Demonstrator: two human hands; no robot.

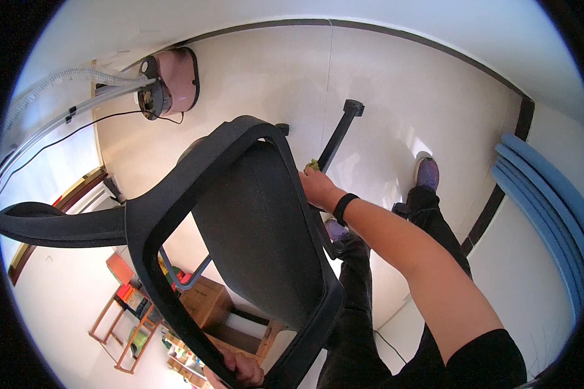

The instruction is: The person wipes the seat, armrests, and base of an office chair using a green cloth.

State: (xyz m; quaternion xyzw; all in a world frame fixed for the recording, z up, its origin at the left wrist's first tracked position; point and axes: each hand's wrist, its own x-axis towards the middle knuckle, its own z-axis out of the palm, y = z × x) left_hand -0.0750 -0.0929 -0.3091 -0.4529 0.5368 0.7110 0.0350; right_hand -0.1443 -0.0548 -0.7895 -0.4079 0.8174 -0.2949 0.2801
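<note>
A black chair (265,219) is tipped over in front of me, its dark panel and looped frame facing up. My left hand (243,368), at the bottom of the view, grips the lower side of that frame. Beside the chair's far edge, my right hand (321,189) holds a crumpled yellow-green cloth (313,165). The cloth touches a black chair leg (339,133) that points up and away to a thick foot. Part of the right hand's fingers is hidden by the frame. A curved black chair part (63,224) sticks out to the left.
A pink-and-black appliance (177,80) with a hose, poles and cord stands by the wall. Blue stacked panels (545,209) lean at the right. A brown wooden cabinet (204,299) and a wooden rack (121,330) lie beyond the chair. My feet are on pale tiles (267,73).
</note>
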